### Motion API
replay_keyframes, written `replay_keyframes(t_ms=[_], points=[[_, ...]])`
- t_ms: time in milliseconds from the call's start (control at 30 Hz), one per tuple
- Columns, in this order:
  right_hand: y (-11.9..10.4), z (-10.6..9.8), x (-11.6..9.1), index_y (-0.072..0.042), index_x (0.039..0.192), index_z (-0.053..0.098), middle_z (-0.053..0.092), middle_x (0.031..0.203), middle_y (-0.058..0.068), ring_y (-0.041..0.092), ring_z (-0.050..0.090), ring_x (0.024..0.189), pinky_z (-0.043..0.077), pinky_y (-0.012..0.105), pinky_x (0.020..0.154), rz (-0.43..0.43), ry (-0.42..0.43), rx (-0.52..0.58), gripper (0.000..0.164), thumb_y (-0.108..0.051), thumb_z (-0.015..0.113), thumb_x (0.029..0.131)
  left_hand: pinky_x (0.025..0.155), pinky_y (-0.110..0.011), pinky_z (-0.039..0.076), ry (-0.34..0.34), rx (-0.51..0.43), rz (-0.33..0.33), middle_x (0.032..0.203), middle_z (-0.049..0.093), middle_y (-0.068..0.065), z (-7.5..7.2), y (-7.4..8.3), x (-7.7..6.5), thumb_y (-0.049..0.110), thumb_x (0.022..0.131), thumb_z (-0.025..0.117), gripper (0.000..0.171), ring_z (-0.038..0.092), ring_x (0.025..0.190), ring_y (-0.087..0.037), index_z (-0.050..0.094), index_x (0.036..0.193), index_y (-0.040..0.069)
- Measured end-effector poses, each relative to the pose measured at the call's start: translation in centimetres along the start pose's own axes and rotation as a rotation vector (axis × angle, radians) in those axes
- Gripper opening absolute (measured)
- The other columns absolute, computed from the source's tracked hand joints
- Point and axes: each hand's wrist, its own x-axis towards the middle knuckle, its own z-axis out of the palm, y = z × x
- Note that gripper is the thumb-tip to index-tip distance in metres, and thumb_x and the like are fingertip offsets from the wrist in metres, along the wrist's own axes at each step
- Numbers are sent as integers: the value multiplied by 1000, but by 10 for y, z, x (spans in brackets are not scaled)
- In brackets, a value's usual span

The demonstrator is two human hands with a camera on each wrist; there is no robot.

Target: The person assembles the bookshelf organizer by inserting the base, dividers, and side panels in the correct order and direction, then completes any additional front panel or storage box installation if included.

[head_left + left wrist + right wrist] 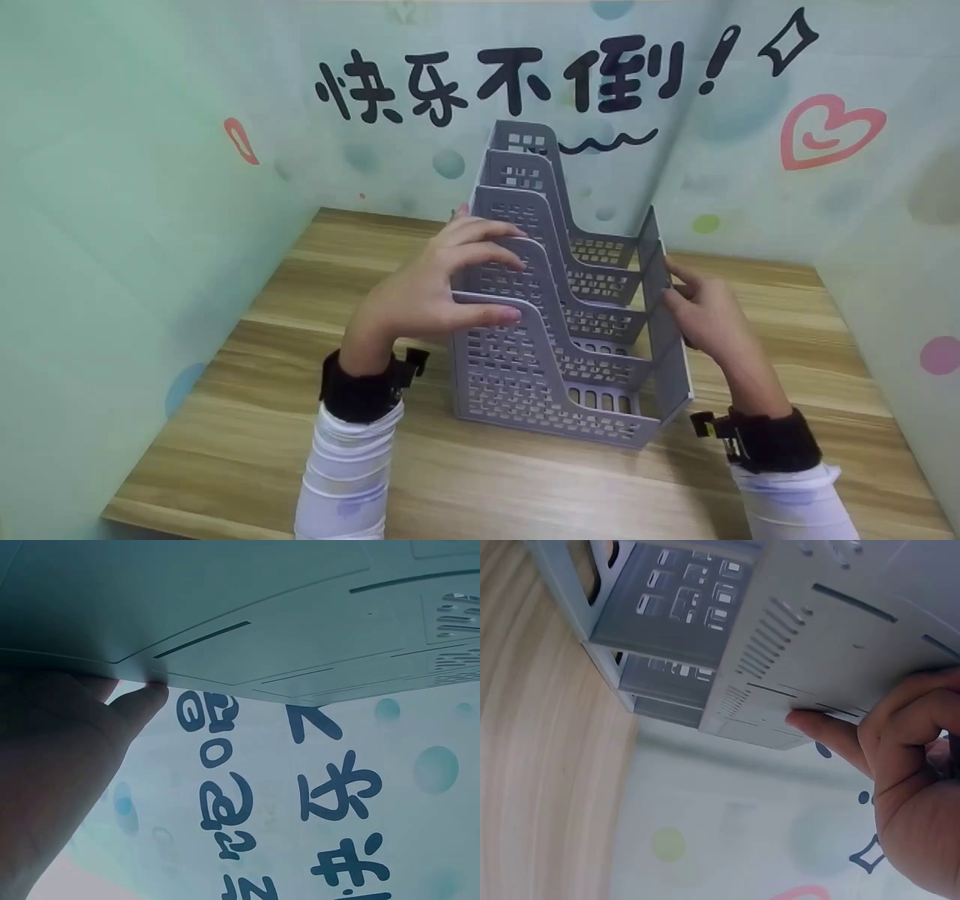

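A grey plastic file organizer [517, 352] stands upright on the wooden table, with several perforated, step-shaped dividers side by side. My left hand [420, 281] grips its tall left side, fingers reaching over the edge onto the dividers and thumb along the nearest one. In the left wrist view, that hand [67, 742] meets the edge of the slotted tall panel [247, 630]. On the other side, my right hand [709, 311] presses the low right panel [667, 337] from outside. The right wrist view shows one finger [829, 731] extended along this panel, the others bent.
The organizer stands on a wood-grain table [300, 435]. Behind it hangs a pale backdrop [405, 172] with black writing and coloured dots, and more pale sheeting [135, 187] encloses the left side. Both wrists wear black straps [360, 386] with small cameras.
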Motion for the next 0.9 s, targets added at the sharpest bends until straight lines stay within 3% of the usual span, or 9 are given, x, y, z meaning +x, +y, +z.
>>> replay_keyframes(t_ms=[200, 567, 833, 900], points=[[-1, 0, 2, -1, 165, 34, 65, 132, 41, 13, 75, 82, 61, 23, 60, 7, -29, -6, 59, -13, 45, 108, 140, -48, 1, 7, 5, -9, 155, 59, -7, 0, 0, 1, 41, 85, 86, 50, 47, 152, -26, 76, 122, 9], [4, 2, 1, 3, 161, 41, 67, 131, 39, 23, 77, 97, 60, 17, 67, -43, 6, 16, 56, -9, 48, 107, 139, -51, -1, 4, -4, -26, 157, 58, -7, 2, 2, -2, 41, 85, 86, 50, 43, 155, -29, 76, 122, 9], [0, 4, -1, 4, 164, 32, 65, 133, 42, 27, 75, 92, 59, 21, 60, -32, -34, -34, 57, -10, 44, 110, 139, -53, -1, -6, -5, -10, 157, 56, -8, 1, 2, -1, 40, 86, 85, 50, 41, 156, -31, 76, 123, 8], [0, 5, 0, 4, 164, 32, 64, 135, 42, 22, 73, 85, 56, 20, 58, -29, -38, -57, 57, -10, 44, 110, 139, -53, 0, -5, -9, -10, 157, 56, -8, 0, 1, -1, 40, 86, 84, 49, 40, 157, -32, 76, 123, 9]])
